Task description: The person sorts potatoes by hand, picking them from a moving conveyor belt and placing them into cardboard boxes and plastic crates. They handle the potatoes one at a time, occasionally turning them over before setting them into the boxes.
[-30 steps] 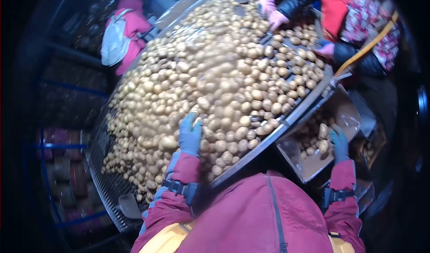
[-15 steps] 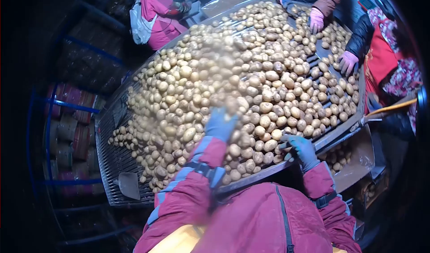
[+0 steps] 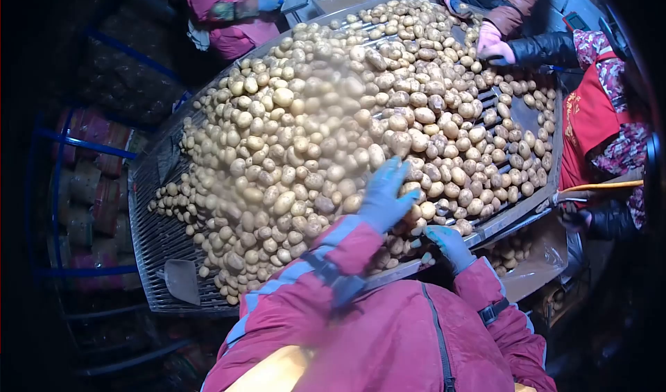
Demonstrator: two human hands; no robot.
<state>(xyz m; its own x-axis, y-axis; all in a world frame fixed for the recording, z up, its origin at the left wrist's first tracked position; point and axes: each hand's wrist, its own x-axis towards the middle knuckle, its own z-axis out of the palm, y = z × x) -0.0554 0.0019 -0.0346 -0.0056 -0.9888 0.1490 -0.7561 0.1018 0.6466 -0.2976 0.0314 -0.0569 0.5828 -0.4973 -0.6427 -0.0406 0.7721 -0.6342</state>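
Note:
A large heap of potatoes [image 3: 288, 149] covers a slatted metal sorting table [image 3: 149, 253]. My left hand [image 3: 385, 196], in a blue glove, lies over the potatoes near the middle front with its fingers spread, holding nothing. Close to the table's front rim is my right hand [image 3: 449, 245], also in a blue glove. Its fingers are bent and apart above the potatoes at the edge, with no potato visible in them.
A grey scoop-like plate [image 3: 182, 281] lies on the bare slats at left. Co-workers' gloved hands [image 3: 494, 45] work at the far right edge. A person in pink [image 3: 232, 17] stands at the far left. Potatoes fill a box [image 3: 534, 260] below the front rim.
My left hand has moved right and its fingers have spread. My right hand has shifted slightly left and down. One co-worker's hand at right has moved up toward another's; the view has shifted a little.

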